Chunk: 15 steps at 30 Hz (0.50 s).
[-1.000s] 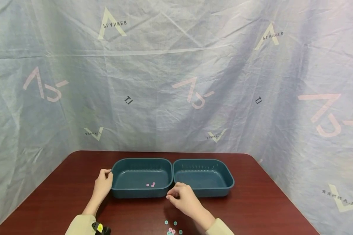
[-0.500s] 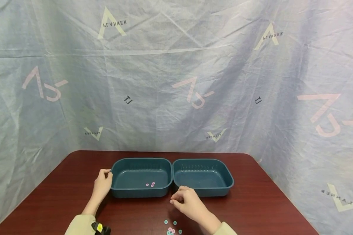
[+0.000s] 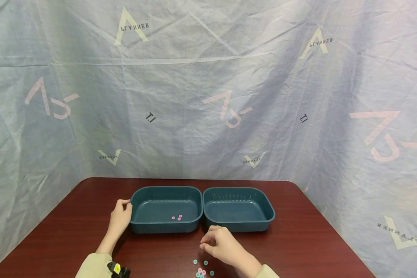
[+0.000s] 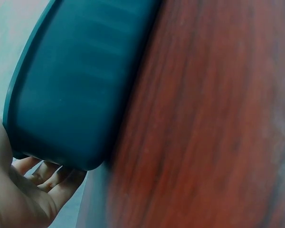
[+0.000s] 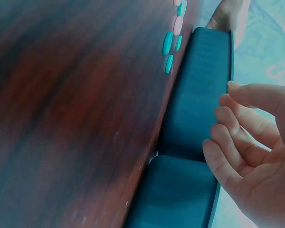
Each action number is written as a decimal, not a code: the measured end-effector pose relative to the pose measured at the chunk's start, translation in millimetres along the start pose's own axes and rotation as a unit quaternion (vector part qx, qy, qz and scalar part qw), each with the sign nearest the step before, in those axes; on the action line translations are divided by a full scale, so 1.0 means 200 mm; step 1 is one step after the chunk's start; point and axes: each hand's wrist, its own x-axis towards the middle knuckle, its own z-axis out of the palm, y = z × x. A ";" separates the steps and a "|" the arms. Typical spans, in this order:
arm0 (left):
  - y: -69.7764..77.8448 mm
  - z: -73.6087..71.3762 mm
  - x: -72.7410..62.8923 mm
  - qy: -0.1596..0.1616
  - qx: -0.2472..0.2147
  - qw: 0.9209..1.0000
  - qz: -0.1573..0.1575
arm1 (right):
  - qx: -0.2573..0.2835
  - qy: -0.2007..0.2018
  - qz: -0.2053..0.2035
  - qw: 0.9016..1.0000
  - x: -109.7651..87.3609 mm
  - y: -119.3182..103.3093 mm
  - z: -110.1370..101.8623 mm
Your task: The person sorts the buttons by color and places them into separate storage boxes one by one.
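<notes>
Left hand (image 3: pixel 119 217) grips a smooth, round-cornered tray (image 3: pixel 161 228); loosely curved right hand (image 3: pixel 221 242) hovers near flat discs (image 3: pixel 200 270).

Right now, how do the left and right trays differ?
The left tray holds three pink discs; none show in the right tray.
The left hand grips the left tray; in head view, the right hand partly hides the right tray.
Both: dark teal, round-cornered, upright on the table.

the table (image 3: pixel 299 235) (reddish-brown) carries two trays (image 3: pixel 165 228) and small discs (image 3: pixel 205 263).
</notes>
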 end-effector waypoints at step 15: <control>0.00 -0.01 0.00 -0.006 -0.003 1.000 -0.005 | -0.011 -0.062 -0.043 0.997 -0.01 -0.01 0.02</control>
